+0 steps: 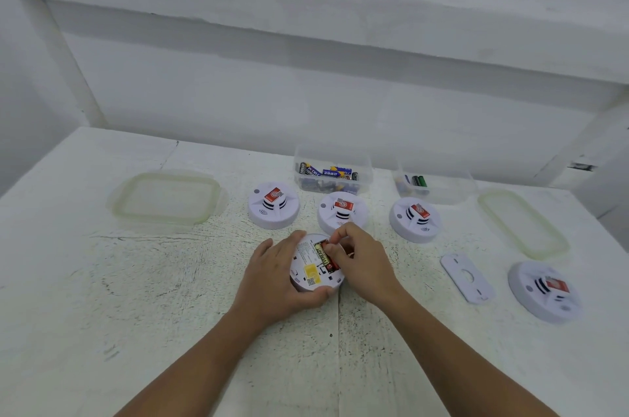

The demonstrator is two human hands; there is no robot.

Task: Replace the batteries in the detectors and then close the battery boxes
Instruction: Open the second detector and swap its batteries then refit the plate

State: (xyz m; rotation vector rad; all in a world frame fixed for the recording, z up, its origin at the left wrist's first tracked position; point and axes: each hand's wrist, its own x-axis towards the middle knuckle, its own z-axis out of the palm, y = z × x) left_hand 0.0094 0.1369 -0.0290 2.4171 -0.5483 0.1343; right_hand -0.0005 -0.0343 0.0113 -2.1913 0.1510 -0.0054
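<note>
The open detector (311, 275) lies face down on the table (136, 314), near the middle, with its battery compartment turned up and uncovered. Two batteries (321, 254) lie side by side in the compartment, one gold and black, the other red. The right hand (360, 263) reaches in from the right with its fingertips bunched, pinching the far end of a battery. Whether it is seating the cell or prising it out cannot be told. The left hand (272, 280) cups the detector's left rim, thumb curled round the near edge, and steadies it.

Well apart to the right, a flat cover plate (466, 277) lies loose on the table. It is probably this unit's battery-box cover, so closing is not yet done here.

Farther off, a row of three detectors (274, 207) stands dome up, and a fourth detector (544, 292) sits at the near right. Their undersides are hidden, so it is unclear whether any has been serviced.

Behind the row is a clear tub (364, 161) well stocked with batteries. To its right a second tub (456, 188) holds only a few. A left lid (166, 200) and a right lid (522, 222) lie off to the sides.

By my reading, one unit is in mid-swap with its cover off. As many as four more may be left, so the task looks no further than its middle.
</note>
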